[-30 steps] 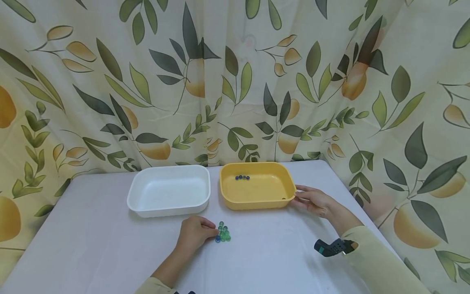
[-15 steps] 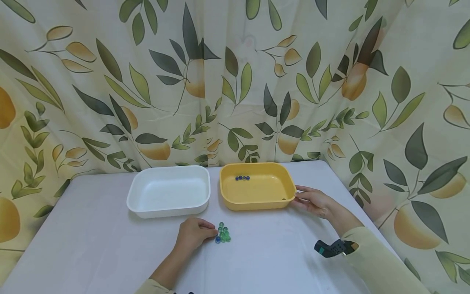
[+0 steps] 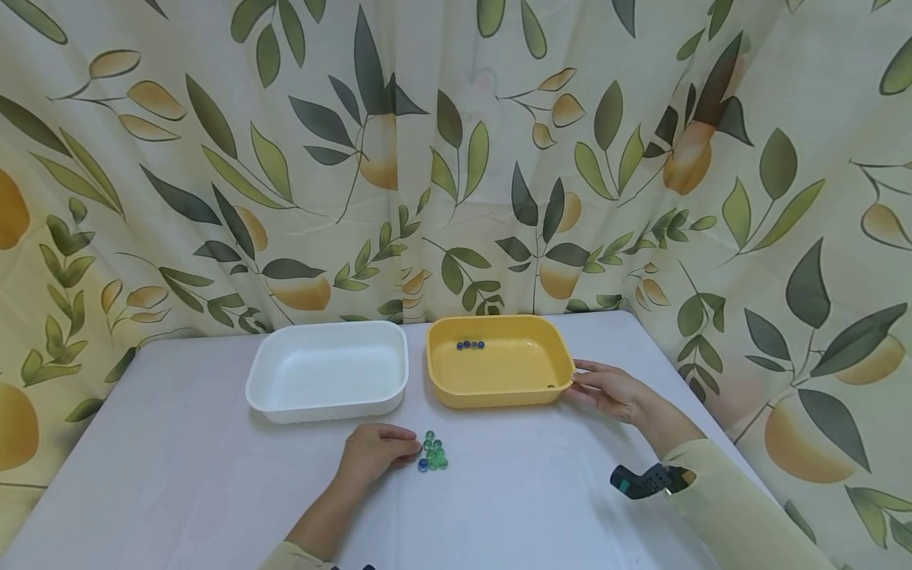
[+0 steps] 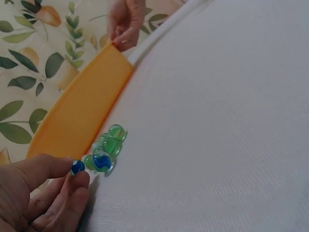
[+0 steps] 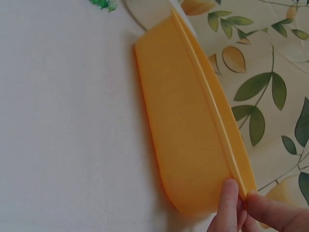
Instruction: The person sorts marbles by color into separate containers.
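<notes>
My left hand [image 3: 374, 455] pinches a blue marble [image 4: 77, 167] between thumb and fingers, as the left wrist view shows. Right beside those fingertips lies a small cluster of green marbles [image 3: 435, 455], with another blue marble [image 3: 423, 465] at its front. With thumb and fingers, my right hand [image 3: 609, 393] grips the rim of the yellow tray [image 3: 499, 397] at its right end. Inside that tray, several dark blue marbles [image 3: 470, 345] sit in a row toward the back left. One small dark marble [image 3: 551, 386] shows partly near its front right corner.
Left of the yellow tray stands a white tray [image 3: 328, 408], a narrow gap between them. Both rest on a table with a white cloth [image 3: 513, 499]. Behind hangs a curtain [image 3: 456, 158] printed with leaves and fruit. A dark device [image 3: 644, 480] is strapped at the right wrist.
My left hand has drawn back very slightly to the left from the marble cluster. The right hand and both trays stay where they were.
</notes>
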`<action>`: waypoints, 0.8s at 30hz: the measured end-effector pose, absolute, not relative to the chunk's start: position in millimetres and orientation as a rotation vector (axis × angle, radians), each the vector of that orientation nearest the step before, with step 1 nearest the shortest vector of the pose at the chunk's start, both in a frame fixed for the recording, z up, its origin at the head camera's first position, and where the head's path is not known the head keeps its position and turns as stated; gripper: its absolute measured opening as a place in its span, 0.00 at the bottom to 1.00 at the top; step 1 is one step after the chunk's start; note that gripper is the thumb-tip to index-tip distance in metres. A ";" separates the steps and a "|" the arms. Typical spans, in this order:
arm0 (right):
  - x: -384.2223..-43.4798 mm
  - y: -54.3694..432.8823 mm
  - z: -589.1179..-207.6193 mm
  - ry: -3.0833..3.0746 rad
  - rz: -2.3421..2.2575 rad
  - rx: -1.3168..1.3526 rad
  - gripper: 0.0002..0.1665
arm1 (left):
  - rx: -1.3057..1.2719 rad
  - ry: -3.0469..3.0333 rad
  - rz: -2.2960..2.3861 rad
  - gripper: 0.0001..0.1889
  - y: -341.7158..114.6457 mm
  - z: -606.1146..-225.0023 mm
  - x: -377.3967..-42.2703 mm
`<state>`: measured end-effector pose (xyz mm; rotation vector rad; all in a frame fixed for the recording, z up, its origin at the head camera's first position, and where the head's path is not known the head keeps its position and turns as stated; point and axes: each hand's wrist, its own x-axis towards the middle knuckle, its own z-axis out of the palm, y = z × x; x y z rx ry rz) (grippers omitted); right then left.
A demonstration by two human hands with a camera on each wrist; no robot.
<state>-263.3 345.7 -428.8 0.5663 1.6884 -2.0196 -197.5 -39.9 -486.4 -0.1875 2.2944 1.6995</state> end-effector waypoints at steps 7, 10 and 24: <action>-263.7 345.7 -429.0 1.697 -2.019 0.564 0.43 | -0.238 2.227 1.726 0.13 -36.4 -480.1 -202.8; -263.8 346.0 -428.8 1.691 -2.020 0.562 0.44 | -0.235 2.218 1.728 0.13 -34.1 -475.6 -205.1; -262.6 346.0 -427.0 1.669 -2.022 0.559 0.44 | -0.224 2.190 1.744 0.13 -22.4 -448.6 -220.5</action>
